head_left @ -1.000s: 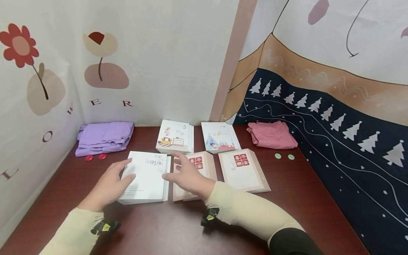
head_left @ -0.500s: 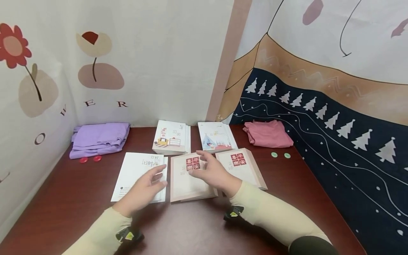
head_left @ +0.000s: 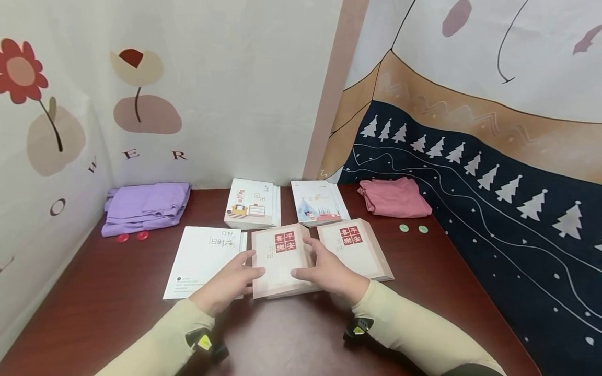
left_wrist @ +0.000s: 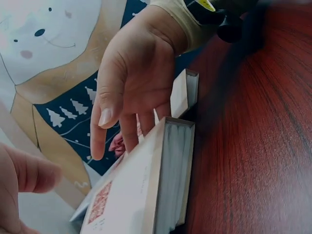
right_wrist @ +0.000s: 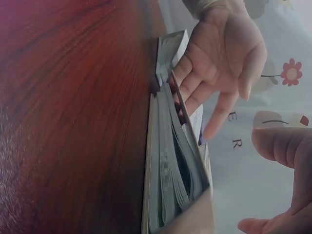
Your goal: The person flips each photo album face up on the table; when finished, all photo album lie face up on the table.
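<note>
A pink book with red seal squares [head_left: 278, 257] lies in the middle of the dark wood table [head_left: 282, 334]. My left hand [head_left: 235, 277] grips its left edge, thumb on the cover. My right hand [head_left: 329, 266] grips its right edge, thumb on the cover as well. In the right wrist view the left hand [right_wrist: 219, 63] has fingers tucked at the side of the thick book [right_wrist: 170, 185]. In the left wrist view the right hand [left_wrist: 131, 92] reaches down past the far edge of the book [left_wrist: 131, 195].
A white book [head_left: 202, 256] lies just left of the held one, a matching pink book [head_left: 357, 250] just right. Two illustrated books [head_left: 254, 201] sit behind. Purple cloth [head_left: 146, 206] with red buttons [head_left: 131, 237] is back left; pink cloth [head_left: 395, 196] with green buttons [head_left: 413, 228] back right.
Both hands left the white book and moved right. The left hand now sits at the middle pink book's left edge and the right hand at its right edge.
</note>
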A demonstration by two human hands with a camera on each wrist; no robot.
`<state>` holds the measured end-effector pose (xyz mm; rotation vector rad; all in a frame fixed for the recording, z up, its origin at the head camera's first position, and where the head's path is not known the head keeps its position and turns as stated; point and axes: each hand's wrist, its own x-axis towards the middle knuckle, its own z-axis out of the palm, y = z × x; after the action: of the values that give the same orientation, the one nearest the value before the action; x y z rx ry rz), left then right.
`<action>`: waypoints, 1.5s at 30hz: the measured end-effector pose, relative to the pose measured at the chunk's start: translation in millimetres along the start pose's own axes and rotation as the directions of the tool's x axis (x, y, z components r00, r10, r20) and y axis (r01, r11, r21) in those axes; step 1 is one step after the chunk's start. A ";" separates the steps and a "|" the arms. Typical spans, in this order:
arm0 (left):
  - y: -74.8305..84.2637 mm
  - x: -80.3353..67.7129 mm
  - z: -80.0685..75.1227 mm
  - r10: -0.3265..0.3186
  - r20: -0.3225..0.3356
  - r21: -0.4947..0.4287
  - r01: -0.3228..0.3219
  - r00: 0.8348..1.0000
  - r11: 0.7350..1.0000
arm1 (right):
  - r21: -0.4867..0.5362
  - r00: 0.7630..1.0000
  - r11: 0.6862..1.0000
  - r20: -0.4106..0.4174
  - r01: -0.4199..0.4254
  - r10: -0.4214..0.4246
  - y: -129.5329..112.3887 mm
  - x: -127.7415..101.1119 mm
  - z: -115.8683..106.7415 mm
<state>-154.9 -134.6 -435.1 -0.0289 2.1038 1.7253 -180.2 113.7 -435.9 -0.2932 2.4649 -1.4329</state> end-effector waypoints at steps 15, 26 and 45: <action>2.8 17.6 10.4 -0.010 -0.081 0.190 0.026 0.997 0.981 | -0.046 1.000 0.999 -0.006 -0.015 0.015 -2.5 2.7 4.1; 3.5 17.9 16.2 0.016 -0.081 0.206 0.001 0.997 0.979 | -0.106 0.999 0.994 0.007 -0.035 0.036 -2.3 4.1 8.4; 7.5 11.4 11.1 0.087 -0.073 0.104 -0.079 0.994 0.991 | -0.145 0.995 0.985 -0.008 0.093 -0.095 0.9 8.2 7.6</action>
<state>-164.0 -119.7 -433.4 0.0215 2.2758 1.6875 -185.5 105.4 -441.4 -0.4361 2.6036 -1.2976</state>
